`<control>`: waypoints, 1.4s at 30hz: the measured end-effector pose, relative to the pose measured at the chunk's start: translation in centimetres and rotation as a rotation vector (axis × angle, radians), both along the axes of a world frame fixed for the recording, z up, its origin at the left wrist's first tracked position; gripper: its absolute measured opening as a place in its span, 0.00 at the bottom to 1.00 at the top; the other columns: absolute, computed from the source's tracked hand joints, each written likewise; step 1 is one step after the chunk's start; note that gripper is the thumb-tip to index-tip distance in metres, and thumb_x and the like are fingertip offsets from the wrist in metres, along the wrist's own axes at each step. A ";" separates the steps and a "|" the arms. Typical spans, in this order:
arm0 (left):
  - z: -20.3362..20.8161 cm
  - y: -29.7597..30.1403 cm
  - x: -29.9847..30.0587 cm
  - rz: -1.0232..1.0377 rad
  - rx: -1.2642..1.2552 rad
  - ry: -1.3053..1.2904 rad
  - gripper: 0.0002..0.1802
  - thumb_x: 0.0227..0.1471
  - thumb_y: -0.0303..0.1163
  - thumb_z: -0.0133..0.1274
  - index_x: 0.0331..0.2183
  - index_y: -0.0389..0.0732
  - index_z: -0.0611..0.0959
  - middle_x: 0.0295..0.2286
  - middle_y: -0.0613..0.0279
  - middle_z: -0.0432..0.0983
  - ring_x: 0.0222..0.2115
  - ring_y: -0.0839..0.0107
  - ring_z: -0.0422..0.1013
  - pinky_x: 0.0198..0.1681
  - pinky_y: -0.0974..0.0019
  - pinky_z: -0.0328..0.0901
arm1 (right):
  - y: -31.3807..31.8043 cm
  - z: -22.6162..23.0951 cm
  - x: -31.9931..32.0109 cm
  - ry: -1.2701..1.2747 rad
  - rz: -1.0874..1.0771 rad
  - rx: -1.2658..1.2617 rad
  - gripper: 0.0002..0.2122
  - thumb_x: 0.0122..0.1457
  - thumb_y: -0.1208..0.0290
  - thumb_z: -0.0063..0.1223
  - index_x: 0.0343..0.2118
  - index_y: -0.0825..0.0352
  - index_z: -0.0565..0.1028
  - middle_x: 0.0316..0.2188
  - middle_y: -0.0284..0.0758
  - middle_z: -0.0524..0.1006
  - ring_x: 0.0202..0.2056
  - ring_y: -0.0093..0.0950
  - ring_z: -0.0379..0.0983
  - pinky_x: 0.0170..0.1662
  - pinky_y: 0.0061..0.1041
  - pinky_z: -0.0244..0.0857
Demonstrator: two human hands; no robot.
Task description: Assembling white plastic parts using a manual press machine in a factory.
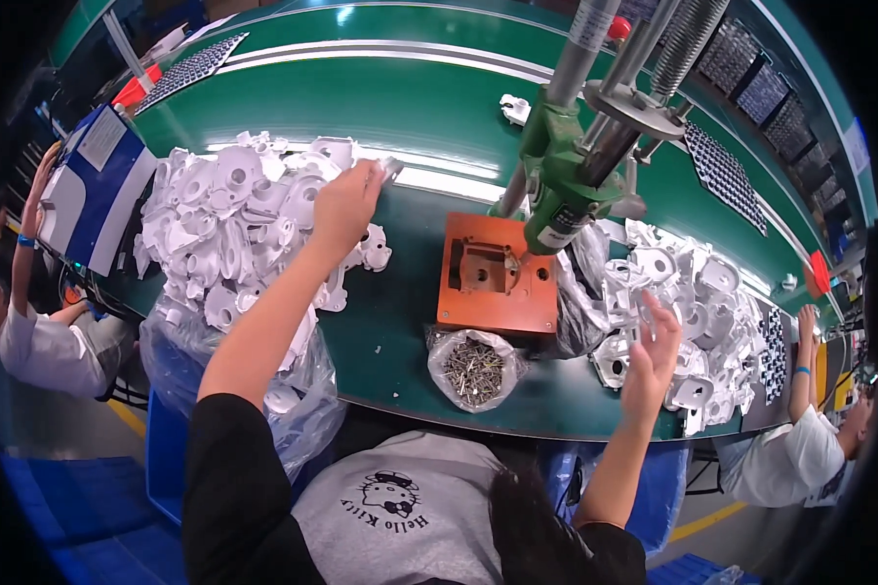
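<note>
My left hand point(346, 207) is closed in a pinch above the far right edge of the left pile of white plastic housings point(236, 174). A small grey-white piece point(391, 171) shows at its fingertips; its exact kind is too small to make out. My right hand point(651, 356) is raised at the near left side of the right pile of white housings point(717, 273), thumb and fingers apart. Between the hands sits an orange fixture block point(465, 310) with a metal nest point(486, 270) on top. The green press head point(568, 200) stands over its right side.
A bag of small metal pins or screws point(473, 370) lies before the block. Clear plastic point(298, 414) hangs at the left table edge. One white part point(515, 109) lies on the green belt point(410, 78). Black dotted trays point(724, 171) lie beyond. Co-workers point(54, 346) sit at both sides.
</note>
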State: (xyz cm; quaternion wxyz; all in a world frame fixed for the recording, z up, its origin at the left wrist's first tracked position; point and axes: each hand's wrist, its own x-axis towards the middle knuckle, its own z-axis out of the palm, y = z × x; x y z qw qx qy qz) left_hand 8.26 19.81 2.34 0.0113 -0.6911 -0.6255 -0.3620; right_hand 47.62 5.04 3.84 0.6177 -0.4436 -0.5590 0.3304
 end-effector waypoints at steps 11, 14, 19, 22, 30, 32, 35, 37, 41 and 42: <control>4.6 -12.8 6.8 -0.562 -0.335 -1.218 0.17 0.61 0.35 0.43 0.49 0.38 0.70 0.35 0.62 0.76 0.35 0.76 0.73 0.39 0.68 0.69 | 0.0 0.2 -8.8 0.236 0.469 -0.027 0.43 0.39 0.69 0.67 0.59 0.68 0.52 0.53 0.46 0.62 0.55 0.36 0.59 0.58 0.34 0.53; 3.5 -13.3 7.4 -0.502 -0.462 -1.749 0.21 0.61 0.38 0.40 0.53 0.40 0.66 0.28 0.62 0.73 0.30 0.74 0.72 0.31 0.68 0.68 | -0.3 0.1 -8.5 0.188 0.503 -0.065 0.41 0.39 0.71 0.67 0.58 0.68 0.55 0.51 0.44 0.65 0.53 0.34 0.62 0.56 0.33 0.55; 0.6 -13.8 7.7 -0.766 -0.562 -1.918 0.27 0.61 0.45 0.41 0.55 0.40 0.61 0.26 0.63 0.67 0.24 0.77 0.66 0.30 0.71 0.67 | -0.7 0.2 -7.5 -0.268 0.615 -0.226 0.42 0.36 0.69 0.69 0.58 0.69 0.59 0.49 0.42 0.70 0.52 0.32 0.66 0.55 0.31 0.57; 0.4 -14.1 9.3 -0.604 -0.429 -1.442 0.33 0.59 0.55 0.39 0.54 0.38 0.63 0.30 0.67 0.65 0.30 0.82 0.64 0.34 0.75 0.64 | -0.5 1.8 -8.5 -0.488 0.657 -0.222 0.46 0.34 0.68 0.70 0.59 0.69 0.57 0.50 0.43 0.70 0.53 0.31 0.66 0.55 0.28 0.57; -0.1 -14.8 9.9 -0.524 -0.482 -1.448 0.18 0.59 0.37 0.48 0.46 0.36 0.69 0.36 0.65 0.72 0.36 0.81 0.68 0.40 0.75 0.64 | -1.0 1.2 -10.9 -0.069 0.485 -0.233 0.51 0.32 0.67 0.73 0.61 0.69 0.52 0.45 0.38 0.69 0.45 0.29 0.67 0.50 0.28 0.59; 0.1 -15.0 9.6 -0.403 -0.489 -1.471 0.14 0.59 0.36 0.48 0.42 0.38 0.71 0.34 0.66 0.72 0.34 0.83 0.67 0.37 0.77 0.64 | -1.1 0.5 -10.4 -0.051 0.444 -0.225 0.47 0.33 0.69 0.73 0.59 0.69 0.56 0.45 0.38 0.68 0.45 0.28 0.67 0.50 0.28 0.60; 0.5 -15.4 10.1 -0.339 -0.434 -1.410 0.13 0.59 0.35 0.48 0.42 0.38 0.71 0.35 0.66 0.72 0.35 0.83 0.67 0.35 0.78 0.64 | -1.6 0.2 -11.2 -0.311 0.281 -0.129 0.42 0.34 0.70 0.73 0.55 0.70 0.60 0.44 0.38 0.67 0.45 0.30 0.68 0.50 0.28 0.62; 1.0 -15.7 11.0 -0.387 -0.382 -1.325 0.16 0.60 0.34 0.47 0.46 0.36 0.71 0.38 0.63 0.73 0.37 0.81 0.68 0.39 0.76 0.65 | -1.8 0.7 -12.2 -0.446 0.219 -0.063 0.37 0.36 0.73 0.71 0.52 0.71 0.64 0.45 0.38 0.65 0.45 0.31 0.68 0.49 0.29 0.65; 1.7 -16.9 12.7 -0.520 -0.469 -1.167 0.25 0.61 0.33 0.43 0.56 0.30 0.63 0.54 0.55 0.64 0.50 0.72 0.64 0.52 0.71 0.59 | -1.6 0.3 -12.9 -0.512 0.026 -0.069 0.33 0.41 0.80 0.66 0.52 0.72 0.64 0.49 0.41 0.62 0.46 0.33 0.69 0.50 0.29 0.68; 1.3 -17.0 13.0 -0.546 -0.431 -1.143 0.25 0.62 0.33 0.42 0.56 0.30 0.63 0.56 0.53 0.61 0.53 0.70 0.61 0.54 0.70 0.57 | -1.5 0.3 -12.9 -0.508 -0.002 -0.050 0.32 0.41 0.80 0.66 0.53 0.72 0.63 0.49 0.41 0.63 0.47 0.33 0.69 0.50 0.29 0.67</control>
